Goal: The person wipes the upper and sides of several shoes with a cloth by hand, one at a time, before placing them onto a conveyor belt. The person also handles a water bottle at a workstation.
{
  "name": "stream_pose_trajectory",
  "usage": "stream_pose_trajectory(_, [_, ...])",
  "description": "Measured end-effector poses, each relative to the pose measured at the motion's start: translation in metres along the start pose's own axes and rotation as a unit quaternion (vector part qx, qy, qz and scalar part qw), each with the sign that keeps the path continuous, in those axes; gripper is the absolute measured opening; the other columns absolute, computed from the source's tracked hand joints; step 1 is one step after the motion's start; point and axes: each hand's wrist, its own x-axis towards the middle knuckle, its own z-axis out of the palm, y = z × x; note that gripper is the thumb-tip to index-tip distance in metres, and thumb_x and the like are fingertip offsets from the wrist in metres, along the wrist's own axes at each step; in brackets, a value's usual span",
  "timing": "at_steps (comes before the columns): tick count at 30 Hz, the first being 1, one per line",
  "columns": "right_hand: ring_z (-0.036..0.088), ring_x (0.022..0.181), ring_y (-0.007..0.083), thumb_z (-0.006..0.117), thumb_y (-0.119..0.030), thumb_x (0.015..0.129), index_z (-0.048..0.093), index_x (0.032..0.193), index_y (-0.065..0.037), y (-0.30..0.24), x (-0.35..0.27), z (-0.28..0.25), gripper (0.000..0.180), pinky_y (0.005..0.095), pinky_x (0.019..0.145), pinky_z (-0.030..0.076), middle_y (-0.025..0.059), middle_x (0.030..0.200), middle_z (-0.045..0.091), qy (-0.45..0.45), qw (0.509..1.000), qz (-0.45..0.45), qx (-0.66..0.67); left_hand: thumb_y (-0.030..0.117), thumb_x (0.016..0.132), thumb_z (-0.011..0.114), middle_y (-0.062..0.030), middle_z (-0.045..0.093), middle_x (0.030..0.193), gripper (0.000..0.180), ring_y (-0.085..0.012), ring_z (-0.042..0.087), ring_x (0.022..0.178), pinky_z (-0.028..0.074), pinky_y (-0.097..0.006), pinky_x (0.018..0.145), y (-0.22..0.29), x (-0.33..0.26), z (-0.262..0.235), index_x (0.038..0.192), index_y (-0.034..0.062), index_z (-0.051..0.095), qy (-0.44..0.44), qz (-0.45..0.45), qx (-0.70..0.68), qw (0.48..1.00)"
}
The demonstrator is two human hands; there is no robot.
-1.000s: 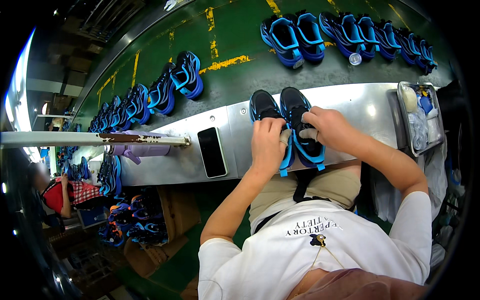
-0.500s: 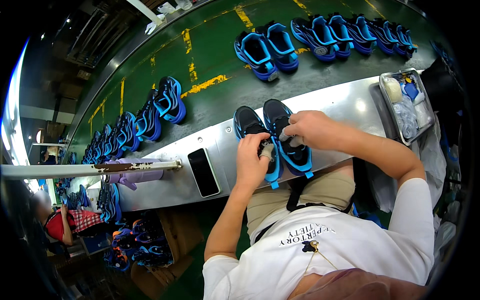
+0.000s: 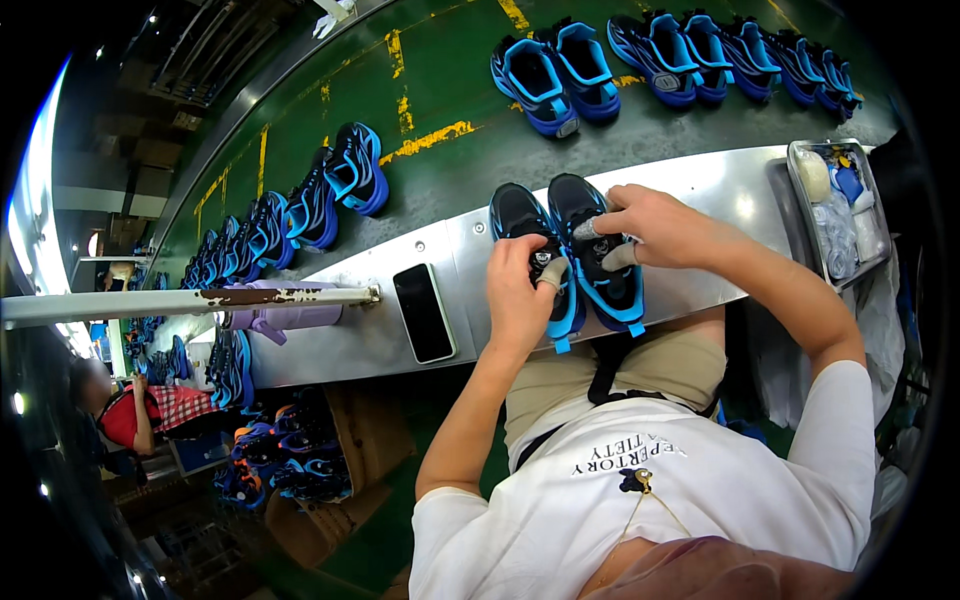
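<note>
At a metal workbench (image 3: 700, 190) beside a green conveyor (image 3: 450, 80), a worker's left hand (image 3: 520, 300) and right hand (image 3: 650, 225) grip a pair of black-and-blue sneakers (image 3: 575, 250), apparently mid-inspection; careful handling of the laces seems next.

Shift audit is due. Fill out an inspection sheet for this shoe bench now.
Surface: metal bench, bare and shiny beside a green conveyor.
Job's things: pair of black-and-blue shoes side by side at the bench's near edge.
Clutter: black phone lying flat; tray of supplies at the right end; purple bottle on its side.
Fingers: left hand on the left shoe, right hand on the right shoe; some fingertips taped.
Cables: nothing seen.
Surroundings: more blue shoes on the conveyor; another person at lower left.
</note>
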Motion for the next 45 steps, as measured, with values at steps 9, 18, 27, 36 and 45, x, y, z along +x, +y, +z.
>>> stream_pose_trajectory(9, [0.058,0.087,0.0337,0.074,-0.03,0.072,0.068,0.093,-0.008,0.006,0.011,0.006,0.031,0.0416,0.073,0.046,0.0128,0.082,0.059,-0.051,0.998,0.041,0.0,0.017,0.095,0.055,-0.0142,0.059,0.114,0.024,-0.0211,0.061,0.083,0.048,-0.028,0.067,0.039,-0.034,0.002,0.11,-0.0004,0.059,-0.218,-0.308,-0.389,0.841])
stream_pose_trajectory(18, [0.06,0.076,0.0344,0.07,-0.03,0.074,0.062,0.082,-0.005,0.005,-0.007,0.027,0.028,0.0426,0.067,0.048,0.0134,0.077,0.059,0.042,0.999,0.023,0.027,0.014,0.098,0.049,-0.014,0.058,0.115,0.031,-0.0252,0.061,0.106,0.054,-0.03,0.077,0.05,-0.042,0.045,0.121,-0.0062,0.051,-0.078,-0.362,-0.564,0.738])
stream_pose_trajectory(27, [0.058,0.084,0.0339,0.068,-0.023,0.077,0.062,0.095,-0.007,0.041,-0.015,-0.006,0.025,0.0404,0.072,0.046,0.0151,0.085,0.058,-0.102,0.985,-0.033,0.133,0.017,0.095,0.054,-0.0173,0.06,0.114,0.029,-0.0195,0.067,0.082,0.047,-0.024,0.047,0.057,-0.021,0.057,0.112,-0.0058,0.054,-0.194,-0.418,-0.534,0.709])
stream_pose_trajectory(36, [0.061,0.081,0.0302,0.062,-0.03,0.086,0.064,0.095,-0.004,0.046,-0.017,-0.007,0.028,0.0386,0.072,0.047,0.0141,0.087,0.063,-0.069,0.97,0.062,0.224,0.014,0.095,0.052,-0.0189,0.068,0.095,0.02,-0.013,0.063,0.06,0.044,-0.023,0.041,0.056,-0.029,0.066,0.1,-0.0031,0.06,-0.167,-0.411,-0.521,0.73])
stream_pose_trajectory(45, [0.059,0.084,0.0319,0.063,-0.032,0.082,0.062,0.112,-0.012,0.046,-0.016,-0.004,0.035,0.0432,0.068,0.047,0.0135,0.084,0.058,-0.162,0.983,-0.077,0.038,0.011,0.095,0.05,-0.0146,0.065,0.099,0.02,-0.0162,0.068,0.085,0.046,-0.023,0.04,0.061,-0.031,0.077,0.104,-0.0037,0.06,-0.158,-0.402,-0.535,0.726])
